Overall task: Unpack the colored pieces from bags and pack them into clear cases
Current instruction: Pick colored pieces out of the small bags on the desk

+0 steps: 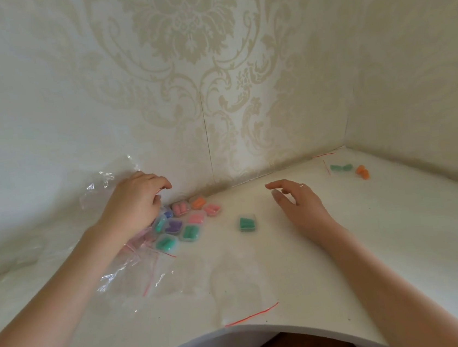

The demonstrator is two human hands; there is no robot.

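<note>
On the white table (289, 266), my left hand (131, 204) curls over the cluster of clear cases (183, 221), though I cannot tell what it grips; my right hand (300, 205) hovers relaxed near 1 green-filled case (248, 224). Empty bags (130, 273) lie left.

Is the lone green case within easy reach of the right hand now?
Probably yes: the right hand is open beside the green case, with only bare table between them.

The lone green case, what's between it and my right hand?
Nothing: in the head view only bare white table separates the lone green case from the right hand, which hovers open.
</note>
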